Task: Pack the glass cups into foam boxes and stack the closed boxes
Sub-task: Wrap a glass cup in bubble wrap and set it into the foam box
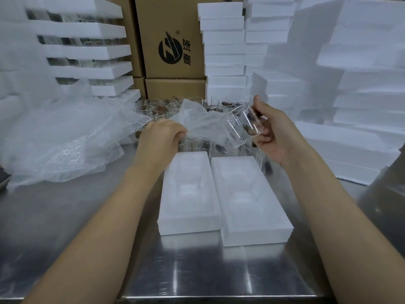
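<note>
Left hand: my left hand [161,135] is curled shut, pinching the bubble-wrap sheet [197,122] at 11 o'clock.
Right hand: my right hand [272,133] has its fingers round the glass cup [243,128], tilted at 1 o'clock, above the desk [219,273].
Wrap tip: pull the sheet taut w/ left hand, roll the cup in, no bare glass.
Boxes: left foam box [189,226] & right foam box [256,236] sit open at 6 o'clock and look empty. Seat the cup gently.

Table [197,275]: brushed metal, glossy, reflective. Foam boxes [190,194]: matt white polystyrene, apparently fine-grained. Cup [245,126]: clear smooth glass. Wrap [197,121]: translucent bubbled plastic. Cartons [171,40]: matt brown cardboard.
</note>
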Tool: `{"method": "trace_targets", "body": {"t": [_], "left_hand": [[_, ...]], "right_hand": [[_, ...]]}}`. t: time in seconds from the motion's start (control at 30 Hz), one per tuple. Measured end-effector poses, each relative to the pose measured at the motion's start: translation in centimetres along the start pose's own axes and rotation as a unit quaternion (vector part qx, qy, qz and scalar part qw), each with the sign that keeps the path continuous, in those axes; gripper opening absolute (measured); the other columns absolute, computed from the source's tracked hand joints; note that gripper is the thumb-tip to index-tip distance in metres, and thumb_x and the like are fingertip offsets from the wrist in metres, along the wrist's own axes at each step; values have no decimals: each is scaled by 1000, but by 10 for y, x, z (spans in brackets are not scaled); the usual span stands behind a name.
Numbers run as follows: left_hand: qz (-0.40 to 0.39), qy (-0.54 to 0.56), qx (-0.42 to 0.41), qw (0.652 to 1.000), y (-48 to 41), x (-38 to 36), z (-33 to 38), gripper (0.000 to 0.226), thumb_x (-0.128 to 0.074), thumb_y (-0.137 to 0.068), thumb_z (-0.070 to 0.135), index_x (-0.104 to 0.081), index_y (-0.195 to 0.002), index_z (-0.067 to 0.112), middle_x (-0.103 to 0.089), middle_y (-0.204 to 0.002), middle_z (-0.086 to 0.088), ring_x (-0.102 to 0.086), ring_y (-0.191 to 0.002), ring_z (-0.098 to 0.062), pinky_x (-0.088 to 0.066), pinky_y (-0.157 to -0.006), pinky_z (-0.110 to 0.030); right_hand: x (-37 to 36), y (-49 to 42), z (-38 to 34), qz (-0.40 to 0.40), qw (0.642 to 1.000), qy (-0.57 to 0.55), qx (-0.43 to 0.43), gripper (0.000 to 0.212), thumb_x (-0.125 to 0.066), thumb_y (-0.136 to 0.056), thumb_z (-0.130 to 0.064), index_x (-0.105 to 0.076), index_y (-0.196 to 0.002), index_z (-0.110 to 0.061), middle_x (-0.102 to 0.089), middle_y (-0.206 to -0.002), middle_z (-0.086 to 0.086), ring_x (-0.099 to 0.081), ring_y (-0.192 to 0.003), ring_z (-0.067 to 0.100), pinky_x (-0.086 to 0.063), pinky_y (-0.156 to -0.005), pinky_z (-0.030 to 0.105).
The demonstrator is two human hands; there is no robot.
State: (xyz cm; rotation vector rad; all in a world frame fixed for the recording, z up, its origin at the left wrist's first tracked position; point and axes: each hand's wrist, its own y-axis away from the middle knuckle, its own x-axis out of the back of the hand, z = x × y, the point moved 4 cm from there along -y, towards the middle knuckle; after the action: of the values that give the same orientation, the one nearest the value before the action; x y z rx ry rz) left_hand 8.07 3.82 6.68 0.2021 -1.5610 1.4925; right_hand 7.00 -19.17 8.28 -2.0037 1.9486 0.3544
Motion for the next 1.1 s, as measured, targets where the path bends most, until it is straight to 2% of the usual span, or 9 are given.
{"method": "trace_targets", "body": {"t": [0.13, 0.27, 0.5, 0.67, 0.73, 0.83, 0.93, 1.03, 1.1], "left_hand": [[81, -10, 48, 996, 0, 19, 8, 13, -69, -87, 27, -67, -77, 19, -61, -71, 12, -58, -70, -14, -34, -56, -22], [-4, 84, 63, 994, -5, 18, 21, 17, -75, -80, 34, -69, -76, 19, -61, -68, 15, -52, -61, -2, -44, -56, -28], [-62, 362, 213, 905, -4, 17, 23, 8, -66, -90, 14, -72, -96, 14, -66, -63, 3, -57, -48, -2, -48, -51, -14], [-117, 422, 244, 865, -4, 12, 27, 14, -65, -90, 7, -72, -101, 14, -69, -70, 5, -57, -53, 1, -48, -55, -12], [-143, 372, 219, 891, -3, 10, 26, 10, -67, -89, 13, -74, -95, 18, -69, -70, 8, -56, -55, 1, -44, -54, -9], [-130, 186, 142, 964, -4, 12, 24, 12, -64, -92, 23, -71, -83, 23, -67, -79, 13, -56, -67, 3, -37, -55, -3], [-110, 154, 129, 973, -2, 12, 24, 17, -63, -92, 26, -63, -75, 24, -64, -76, 13, -59, -69, 1, -40, -59, -14], [-102, 230, 174, 952, -1, 8, 22, 11, -66, -91, 17, -66, -79, 16, -68, -69, 2, -65, -55, -11, -55, -58, -29], [-106, 281, 191, 934, -1, 8, 23, 3, -70, -87, 13, -68, -85, 12, -71, -71, -6, -66, -52, -14, -57, -57, -30]], "right_hand": [[-3, 1, 2, -41, 999, -8, -14, 33, -65, -89, -33, -64, -59, -20, -45, -64, -4, -30, -41, 2, -23, -31, 12], [-14, 4, 2, -123, 991, 46, 3, 24, -69, -81, -37, -66, -65, -20, -50, -62, -3, -36, -41, 1, -26, -31, 10], [6, 2, -10, 87, 978, 132, 139, 28, -68, -89, -31, -52, -73, -14, -55, -55, -4, -29, -38, 7, -23, -34, 17], [-15, 8, -6, -77, 972, 170, 142, 22, -67, -89, -33, -72, -72, -20, -57, -58, -4, -35, -40, 5, -25, -35, 14], [-23, 11, -3, -76, 959, 214, 169, 23, -67, -89, -33, -74, -69, -22, -56, -57, -6, -38, -40, 4, -27, -37, 12], [-18, 13, -11, 35, 936, 257, 236, 29, -67, -90, -32, -69, -63, -21, -57, -51, -12, -41, -40, 0, -31, -42, 9], [-1, 11, -18, 113, 949, 197, 218, 30, -66, -90, -34, -66, -63, -21, -57, -52, -11, -38, -38, 2, -29, -40, 12], [-3, 7, -15, 15, 987, 59, 146, 34, -65, -89, -42, -67, -62, -22, -47, -48, -7, -29, -34, 5, -23, -34, 15], [-13, 6, -8, -74, 990, 56, 107, 35, -63, -87, -48, -69, -63, -23, -47, -48, -7, -31, -33, 4, -23, -31, 14]]}}
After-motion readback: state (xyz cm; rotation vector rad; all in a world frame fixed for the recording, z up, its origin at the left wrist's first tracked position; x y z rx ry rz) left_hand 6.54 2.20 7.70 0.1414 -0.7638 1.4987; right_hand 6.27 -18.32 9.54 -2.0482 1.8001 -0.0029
